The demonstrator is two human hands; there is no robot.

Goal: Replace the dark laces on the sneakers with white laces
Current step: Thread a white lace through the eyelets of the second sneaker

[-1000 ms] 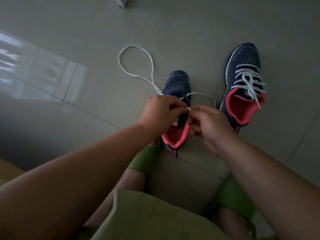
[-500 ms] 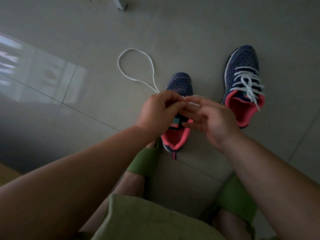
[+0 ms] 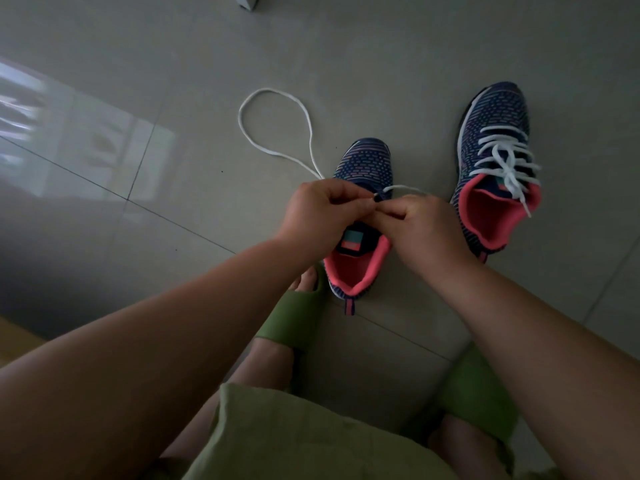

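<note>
grey tiled floor [image 3: 381, 64] carries both navy knit sneakers. right sneaker [image 3: 495, 161] is laced white. left hand [image 3: 322, 213] and right hand [image 3: 415, 223] pinch the white cord lace [image 3: 277, 154] over the unlaced sneaker [image 3: 363, 164]. judged: threading early eyelets; next, feed the tip through.

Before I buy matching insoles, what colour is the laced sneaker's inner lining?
Coral pink lining, clearest in the head view.

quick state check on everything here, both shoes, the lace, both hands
right sneaker: fully laced in white, on the floor
left sneaker: eyelets mostly hidden by the hands
white lace: slack loop on the floor, ends at the hands
left hand: pinching the lace
right hand: pinching the lace
</note>
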